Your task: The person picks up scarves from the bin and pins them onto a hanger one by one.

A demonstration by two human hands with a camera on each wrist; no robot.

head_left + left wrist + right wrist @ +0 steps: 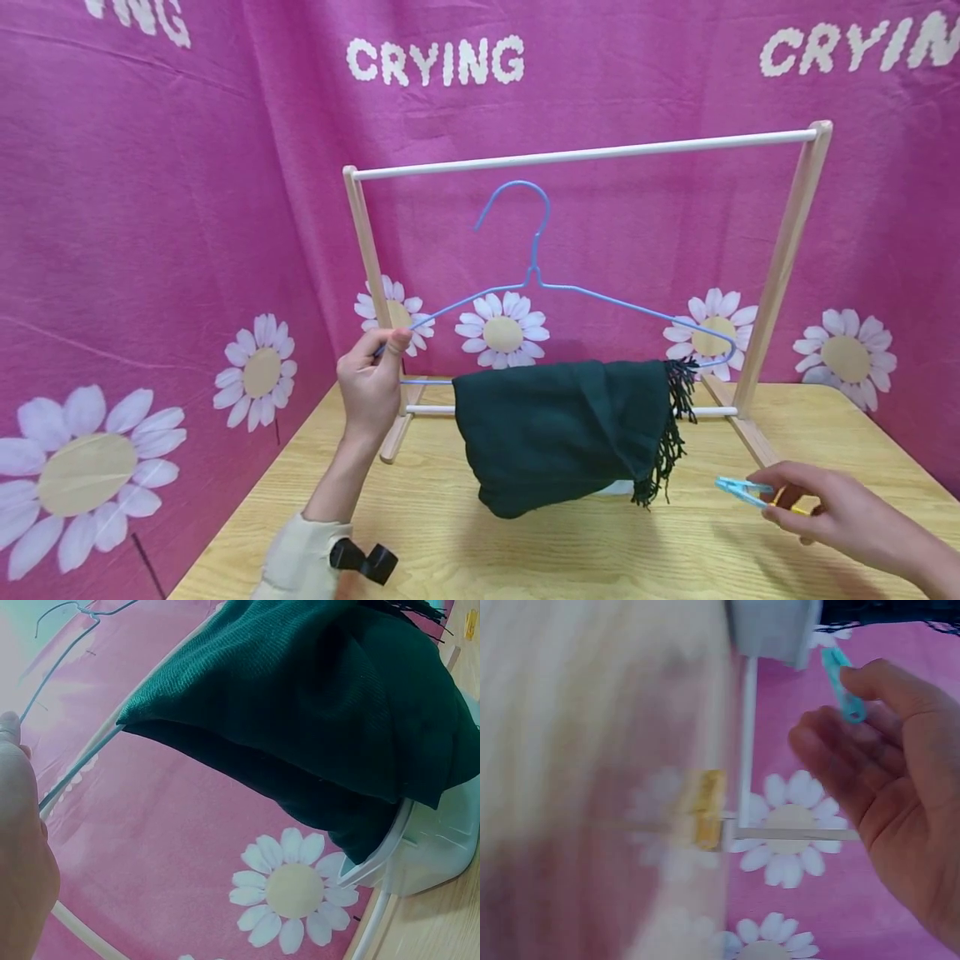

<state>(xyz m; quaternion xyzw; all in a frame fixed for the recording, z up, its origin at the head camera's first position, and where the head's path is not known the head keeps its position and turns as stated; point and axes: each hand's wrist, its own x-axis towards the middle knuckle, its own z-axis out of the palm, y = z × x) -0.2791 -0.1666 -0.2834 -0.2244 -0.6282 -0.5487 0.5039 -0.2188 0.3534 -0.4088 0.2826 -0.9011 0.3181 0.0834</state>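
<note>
In front of the rack (585,155) I see the left hand (373,385), fingers curled, gripping the hanger (535,252) bearing a green scarf (555,437) and, nearer the rack's right foot (752,442), the right hand (843,504) pinching a clothespin (742,484); tilting the hanger could shed the unclipped scarf.

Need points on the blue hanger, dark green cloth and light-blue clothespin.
blue hanger (536,250), head view, on the neck below the hook
dark green cloth (566,433), head view, middle of the front face
light-blue clothespin (733,484), head view, on its exposed end
</note>
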